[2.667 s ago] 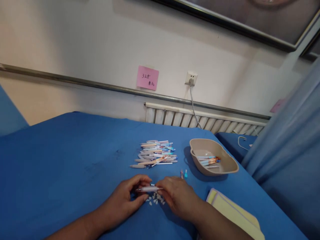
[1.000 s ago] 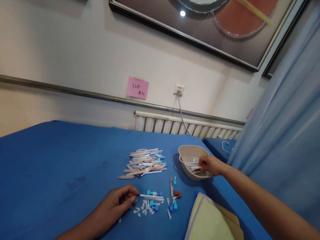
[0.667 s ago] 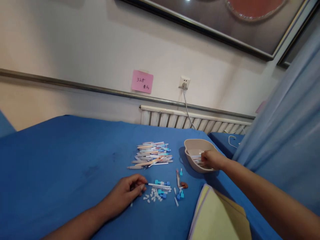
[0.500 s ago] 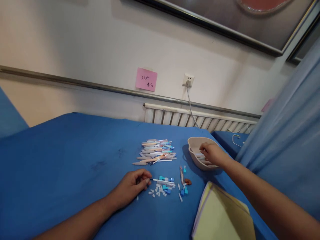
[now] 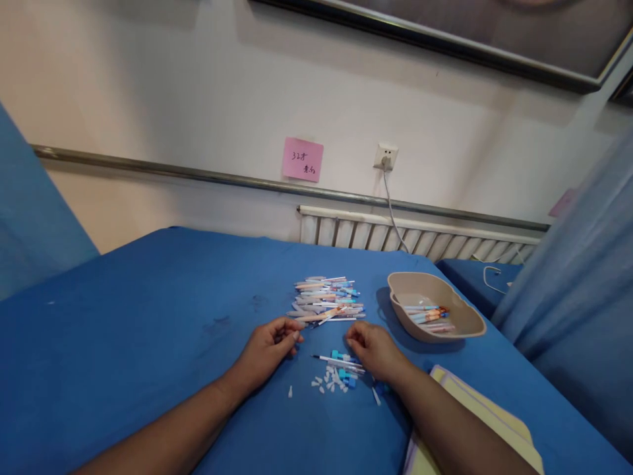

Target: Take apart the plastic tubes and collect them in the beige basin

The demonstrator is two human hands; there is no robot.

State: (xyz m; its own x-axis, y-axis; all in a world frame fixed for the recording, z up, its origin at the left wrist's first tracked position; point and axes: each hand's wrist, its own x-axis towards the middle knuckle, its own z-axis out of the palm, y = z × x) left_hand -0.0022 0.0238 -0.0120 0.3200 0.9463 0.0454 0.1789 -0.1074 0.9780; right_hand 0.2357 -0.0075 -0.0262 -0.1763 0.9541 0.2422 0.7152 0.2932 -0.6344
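My left hand (image 5: 270, 346) rests on the blue cloth with its fingers curled, just in front of a pile of pens and pen barrels (image 5: 326, 300); I cannot make out anything in it. My right hand (image 5: 373, 348) lies knuckles up, fingers bent, beside a thin pen refill (image 5: 336, 361) and a scatter of small blue caps (image 5: 346, 377) and white tips (image 5: 324, 382). Its fingertips are close to the refill; contact is unclear. A beige tray (image 5: 462, 326) at the right holds several assembled pens (image 5: 428, 316).
A blue cloth covers the table (image 5: 148, 316). A yellow pad (image 5: 499, 429) lies at the near right edge. A radiator (image 5: 410, 237) and a wall socket with cable (image 5: 386, 158) are behind. A blue curtain (image 5: 578, 297) hangs at the right.
My right hand has left the beige tray and come back to the small parts in front of me. My left hand has let go of the refill and shifted toward the pen pile.
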